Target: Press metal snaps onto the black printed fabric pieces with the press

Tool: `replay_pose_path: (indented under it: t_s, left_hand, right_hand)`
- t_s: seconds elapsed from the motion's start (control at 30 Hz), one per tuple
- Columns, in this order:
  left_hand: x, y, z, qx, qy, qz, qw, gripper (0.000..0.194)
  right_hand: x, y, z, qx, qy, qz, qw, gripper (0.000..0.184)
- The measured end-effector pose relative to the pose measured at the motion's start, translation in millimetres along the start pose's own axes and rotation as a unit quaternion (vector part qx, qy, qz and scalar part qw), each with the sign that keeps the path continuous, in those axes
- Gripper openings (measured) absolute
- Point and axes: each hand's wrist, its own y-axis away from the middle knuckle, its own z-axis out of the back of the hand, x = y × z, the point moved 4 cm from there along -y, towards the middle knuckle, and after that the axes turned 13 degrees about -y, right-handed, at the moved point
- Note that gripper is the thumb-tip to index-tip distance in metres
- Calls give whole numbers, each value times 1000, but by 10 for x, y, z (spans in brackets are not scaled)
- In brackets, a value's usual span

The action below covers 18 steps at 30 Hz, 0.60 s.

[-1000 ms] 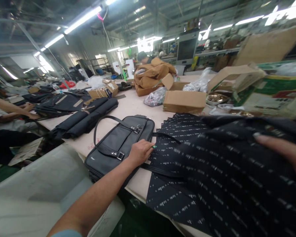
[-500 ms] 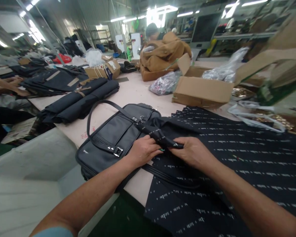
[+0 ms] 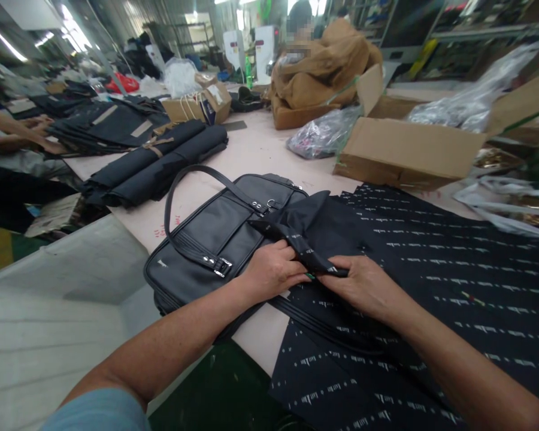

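Note:
A black handbag [image 3: 206,218] lies on its side, one looped handle [image 3: 197,173] and a metal buckle [image 3: 223,266] facing up. From its opening spills dark lining fabric [image 3: 303,242] with white printed lettering. My left hand [image 3: 272,272] is closed at the lining's near side, fingers pinched against it; a tiny green bit shows by the fingertips, too small to name. My right hand [image 3: 363,284] grips the folded lining edge between thumb and fingers. A second handle [image 3: 314,323] runs beneath my hands. Printed dark sheets [image 3: 431,269] lie under and right of the bag.
Dark fabric rolls [image 3: 161,158] lie behind the bag. Toward the back right stand an open cardboard box [image 3: 408,149] and a clear plastic bag [image 3: 321,134]. A pale bin [image 3: 72,287] stands below the table's left edge. Another person's arms [image 3: 22,131] are at far left.
The view has shifted, so the bag and hands appear a little further right. A flap of lining behind my hands now stands up in a peak. Both hands keep their grip.

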Motion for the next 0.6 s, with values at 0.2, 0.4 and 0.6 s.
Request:
replay_pose_path:
  t_s: [0.2, 0.4, 0.6]
  left_hand:
    - [-11, -8, 18, 9, -1, 1, 1000, 28]
    - [-2, -12, 16, 15, -3, 11, 1000, 29]
    - [5, 1, -2, 33, 7, 18, 999, 32]
  right_hand:
    - [27, 9, -7, -8, 29, 37, 999, 29]
    - [49, 15, -44, -8, 54, 76, 996, 27]
    - [23, 21, -64, 10, 47, 95, 994, 28]
